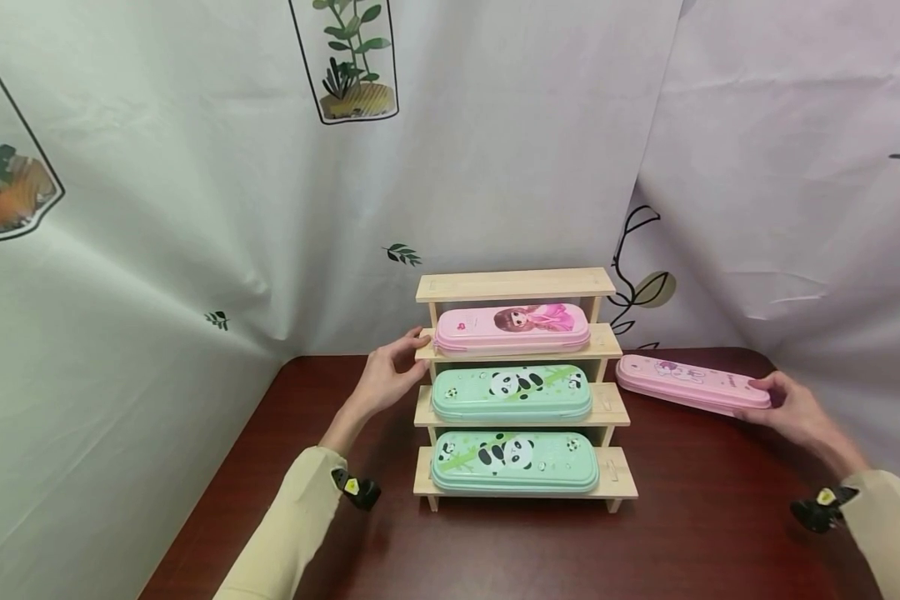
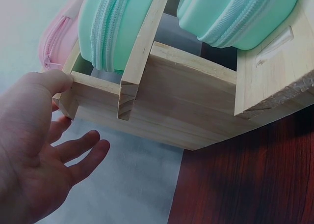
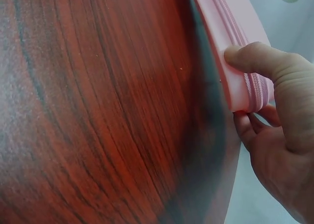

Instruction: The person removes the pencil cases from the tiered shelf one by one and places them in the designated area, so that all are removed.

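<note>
Pink case (image 1: 686,382), right of wooden rack (image 1: 517,285): long axis runs toward rack from right hand (image 1: 801,417), which pinches its outer end; left hand (image 1: 382,377) pinches rack's left edge.

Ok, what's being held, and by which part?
Right hand: a pink case, by its right end. Left hand: the wooden rack, pinched at its left side.

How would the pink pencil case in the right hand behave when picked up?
The pink pencil case probably stays stiff: its outline looks straight though the right hand grips only one end. Its smooth surface may be slippery. Its long, flat shape makes rolling unlikely.
</note>
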{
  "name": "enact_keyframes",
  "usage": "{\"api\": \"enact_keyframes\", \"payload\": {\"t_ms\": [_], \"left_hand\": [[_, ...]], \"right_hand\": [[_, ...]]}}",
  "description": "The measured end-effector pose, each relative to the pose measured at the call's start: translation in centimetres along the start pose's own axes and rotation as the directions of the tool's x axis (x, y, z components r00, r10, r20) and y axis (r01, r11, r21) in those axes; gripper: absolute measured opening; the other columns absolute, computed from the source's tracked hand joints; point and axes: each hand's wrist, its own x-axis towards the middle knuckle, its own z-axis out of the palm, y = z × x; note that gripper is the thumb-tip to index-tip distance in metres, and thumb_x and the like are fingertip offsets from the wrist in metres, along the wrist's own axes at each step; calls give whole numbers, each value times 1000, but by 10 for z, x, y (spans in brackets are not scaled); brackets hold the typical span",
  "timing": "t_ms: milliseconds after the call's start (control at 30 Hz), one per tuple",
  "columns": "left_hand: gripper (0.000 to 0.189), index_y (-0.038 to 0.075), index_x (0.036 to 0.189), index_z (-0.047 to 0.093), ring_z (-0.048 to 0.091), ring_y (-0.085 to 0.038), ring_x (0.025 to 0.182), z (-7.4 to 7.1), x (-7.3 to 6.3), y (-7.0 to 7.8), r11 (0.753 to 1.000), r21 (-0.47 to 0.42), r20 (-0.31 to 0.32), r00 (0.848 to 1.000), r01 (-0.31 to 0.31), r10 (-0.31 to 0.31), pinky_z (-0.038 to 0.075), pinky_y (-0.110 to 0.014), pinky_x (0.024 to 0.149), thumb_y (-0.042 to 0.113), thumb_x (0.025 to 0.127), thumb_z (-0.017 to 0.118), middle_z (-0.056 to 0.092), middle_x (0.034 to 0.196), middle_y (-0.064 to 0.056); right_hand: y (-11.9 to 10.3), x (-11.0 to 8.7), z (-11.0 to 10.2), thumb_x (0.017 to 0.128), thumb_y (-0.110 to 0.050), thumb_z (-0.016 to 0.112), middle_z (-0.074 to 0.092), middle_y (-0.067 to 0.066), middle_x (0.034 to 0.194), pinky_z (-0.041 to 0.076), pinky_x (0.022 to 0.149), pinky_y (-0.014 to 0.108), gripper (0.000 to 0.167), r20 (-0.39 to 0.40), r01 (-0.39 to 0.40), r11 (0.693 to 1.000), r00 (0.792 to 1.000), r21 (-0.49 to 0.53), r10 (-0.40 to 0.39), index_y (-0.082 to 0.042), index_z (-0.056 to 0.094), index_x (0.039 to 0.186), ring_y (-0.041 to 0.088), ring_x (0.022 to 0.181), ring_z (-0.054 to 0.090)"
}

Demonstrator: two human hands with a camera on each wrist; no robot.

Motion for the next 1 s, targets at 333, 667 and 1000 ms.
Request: {"api": "enact_keyframes", "payload": {"t_ms": [333,667,1000], "left_hand": [[43,6,136,62,42,-32,138,0,-1,0,1000,0,0,1000,10,-10,35,-52,109,14,94,68,47,151,-11],[44,6,137,62,43,-32,138,0,-4,1,1000,-3,-2,1000,13,-13,35,-52,109,13,94,69,47,151,-11],[44,8,138,61,41,-32,139,0,-1,1,1000,-13,5,1000,22,-22,35,-52,109,14,95,68,45,152,-9]], "right_hand": [[1,3,2,72,2,83,58,33,96,37,62,11,51,16,4,999,1000,-35,-4,16,53,110,-8,73,43],[5,6,7,69,10,82,58,16,95,37,66,8,54,24,30,999,999,34,-30,16,47,110,-11,77,44],[12,6,7,71,10,82,51,37,105,35,67,7,59,49,2,999,999,42,-4,19,43,114,-16,80,39]]}}
